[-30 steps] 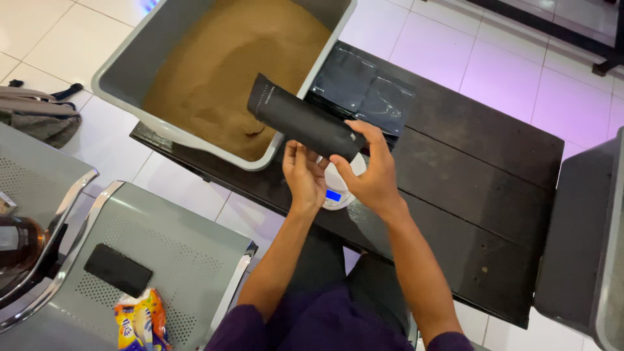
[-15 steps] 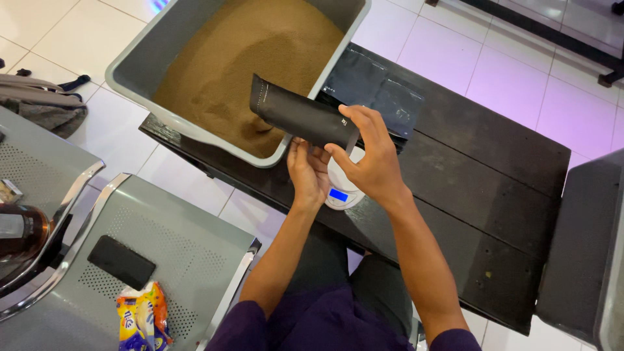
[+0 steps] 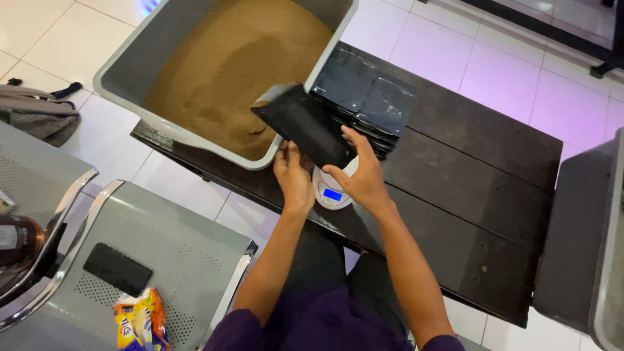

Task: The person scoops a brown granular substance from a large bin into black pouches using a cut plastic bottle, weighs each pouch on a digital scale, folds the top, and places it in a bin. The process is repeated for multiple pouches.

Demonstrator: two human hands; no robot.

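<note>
Both hands, left hand (image 3: 294, 177) and right hand (image 3: 361, 174), pinch a black pouch (image 3: 304, 123) tilted over the powder tub (image 3: 130, 71); filling seems underway, then onto the scale (image 3: 331, 193) below.

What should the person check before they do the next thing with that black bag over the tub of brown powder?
1. Both hands on the black pouch: ok. The left hand and right hand both grip its lower end.
2. Pouch mouth open: ok, its top edge gapes.
3. Mouth over the grey tub of brown powder: ok, so spills would likely fall back in.
4. Powder inside the pouch: cannot tell, the inside is dark.
5. Small white scale free to use: cannot tell, the hands and pouch cover its plate.
6. Stack of spare black pouches within reach: ok, just behind the scale.
</note>
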